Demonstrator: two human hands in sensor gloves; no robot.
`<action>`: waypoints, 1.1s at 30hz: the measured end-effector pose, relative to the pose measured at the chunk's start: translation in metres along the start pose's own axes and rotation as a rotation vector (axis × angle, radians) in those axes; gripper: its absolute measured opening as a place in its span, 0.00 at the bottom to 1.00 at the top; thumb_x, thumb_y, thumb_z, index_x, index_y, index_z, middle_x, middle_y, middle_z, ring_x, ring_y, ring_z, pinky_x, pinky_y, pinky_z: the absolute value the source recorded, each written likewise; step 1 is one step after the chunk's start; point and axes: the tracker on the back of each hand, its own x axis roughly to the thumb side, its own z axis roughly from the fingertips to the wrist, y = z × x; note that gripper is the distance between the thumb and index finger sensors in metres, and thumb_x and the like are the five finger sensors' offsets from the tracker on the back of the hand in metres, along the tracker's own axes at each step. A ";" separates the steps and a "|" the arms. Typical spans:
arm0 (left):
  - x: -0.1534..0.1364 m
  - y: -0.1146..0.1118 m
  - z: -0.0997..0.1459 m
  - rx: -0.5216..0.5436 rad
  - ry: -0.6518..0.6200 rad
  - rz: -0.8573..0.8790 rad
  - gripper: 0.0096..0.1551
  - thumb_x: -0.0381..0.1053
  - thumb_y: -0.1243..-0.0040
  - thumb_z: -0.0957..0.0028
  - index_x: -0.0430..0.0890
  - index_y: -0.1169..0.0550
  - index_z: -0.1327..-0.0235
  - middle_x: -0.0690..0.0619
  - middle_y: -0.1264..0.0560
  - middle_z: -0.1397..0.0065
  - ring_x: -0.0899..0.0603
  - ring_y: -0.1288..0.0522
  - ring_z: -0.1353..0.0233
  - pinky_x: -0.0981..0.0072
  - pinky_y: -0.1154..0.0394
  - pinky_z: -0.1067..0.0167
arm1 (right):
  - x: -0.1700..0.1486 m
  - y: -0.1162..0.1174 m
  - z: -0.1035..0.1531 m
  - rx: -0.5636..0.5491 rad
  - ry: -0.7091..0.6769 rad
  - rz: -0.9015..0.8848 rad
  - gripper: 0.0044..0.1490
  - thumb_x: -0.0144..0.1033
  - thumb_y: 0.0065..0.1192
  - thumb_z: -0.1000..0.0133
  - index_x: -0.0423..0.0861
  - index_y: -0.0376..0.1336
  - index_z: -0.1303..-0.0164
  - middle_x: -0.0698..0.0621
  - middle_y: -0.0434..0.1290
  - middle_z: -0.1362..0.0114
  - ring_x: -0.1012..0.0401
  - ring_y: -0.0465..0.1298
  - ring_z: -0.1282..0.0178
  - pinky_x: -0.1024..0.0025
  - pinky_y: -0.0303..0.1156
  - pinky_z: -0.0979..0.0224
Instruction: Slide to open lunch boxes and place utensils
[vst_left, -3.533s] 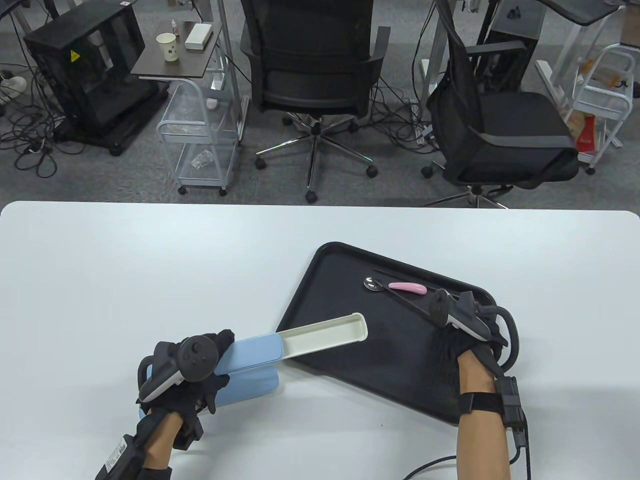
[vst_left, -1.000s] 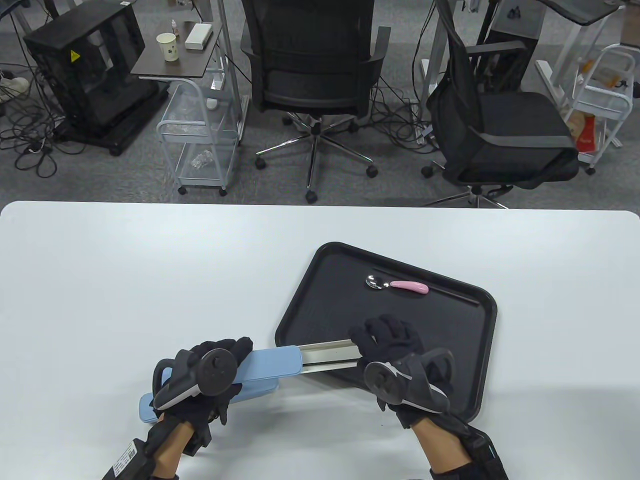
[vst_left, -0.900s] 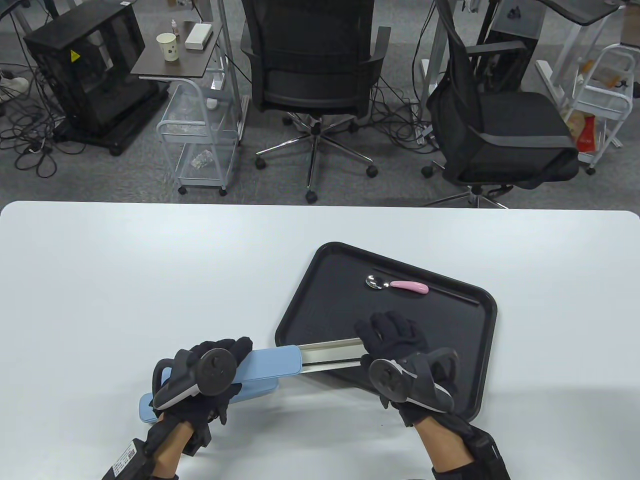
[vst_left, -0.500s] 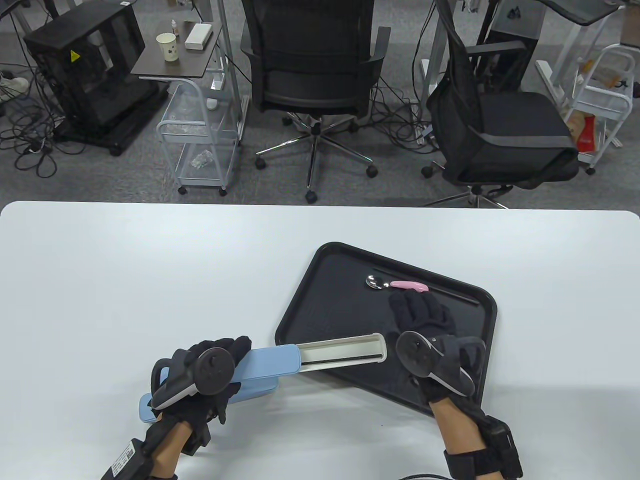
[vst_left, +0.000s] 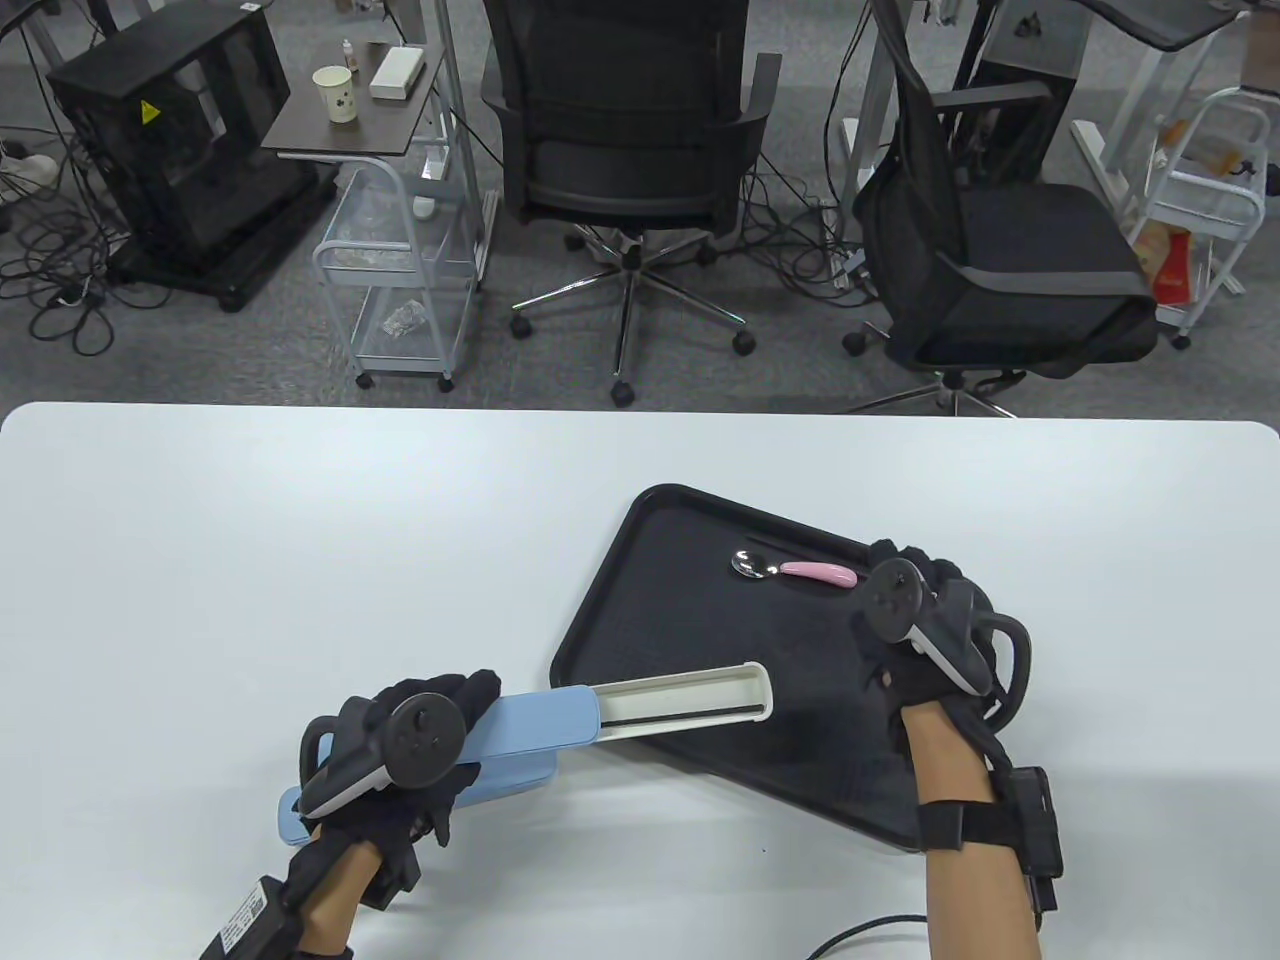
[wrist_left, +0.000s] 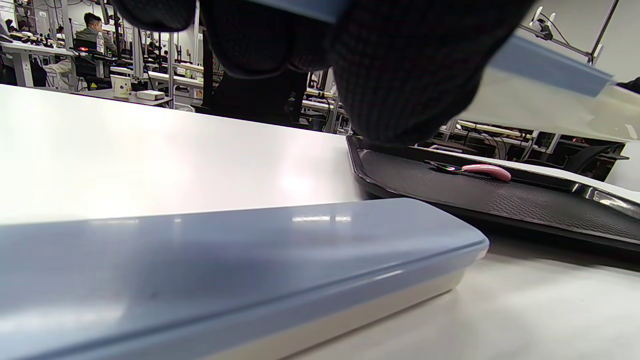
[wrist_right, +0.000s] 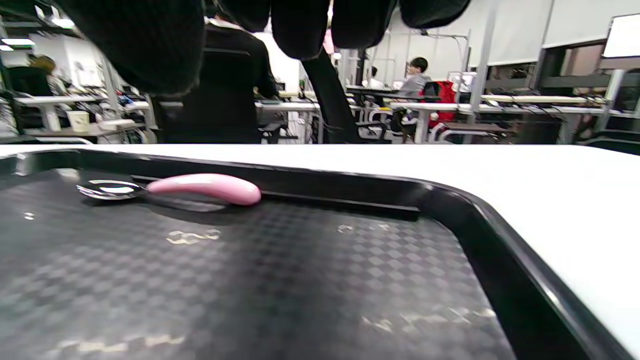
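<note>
Closed box (wrist_left: 240, 260): fills the left wrist view's foreground, flat on the table (vst_left: 300, 540); the table view shows it mostly hidden.
Left hand (vst_left: 400, 745): grips the blue sleeve (vst_left: 535, 718) of the open box.
Drawer (vst_left: 690, 697): slid out over the tray (vst_left: 640, 610), a chopstick (vst_left: 680, 715) inside, seen only from above.
Right hand (vst_left: 915, 610): over the tray's far right; fingers (wrist_right: 310, 25) hang empty, closure unclear.
Spoon (wrist_right: 195, 189): by the far rim.
</note>
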 end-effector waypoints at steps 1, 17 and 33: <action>0.000 0.000 0.000 0.000 0.000 0.000 0.50 0.51 0.27 0.58 0.56 0.43 0.26 0.51 0.39 0.24 0.39 0.36 0.27 0.34 0.43 0.28 | 0.000 0.001 -0.002 0.002 0.005 0.004 0.48 0.52 0.65 0.46 0.60 0.43 0.20 0.49 0.48 0.15 0.45 0.51 0.15 0.43 0.50 0.18; -0.004 0.000 -0.001 -0.013 0.024 0.010 0.50 0.51 0.27 0.57 0.56 0.43 0.26 0.51 0.39 0.24 0.39 0.36 0.27 0.34 0.43 0.28 | -0.027 0.059 -0.039 0.190 0.124 0.104 0.50 0.48 0.65 0.45 0.61 0.40 0.21 0.50 0.41 0.14 0.45 0.44 0.14 0.43 0.46 0.17; -0.005 0.001 -0.002 -0.023 0.035 0.008 0.50 0.51 0.27 0.57 0.56 0.43 0.26 0.51 0.39 0.24 0.39 0.36 0.27 0.34 0.43 0.28 | -0.037 0.066 -0.046 0.218 0.166 0.021 0.38 0.45 0.59 0.43 0.61 0.50 0.23 0.48 0.50 0.18 0.46 0.51 0.16 0.43 0.48 0.17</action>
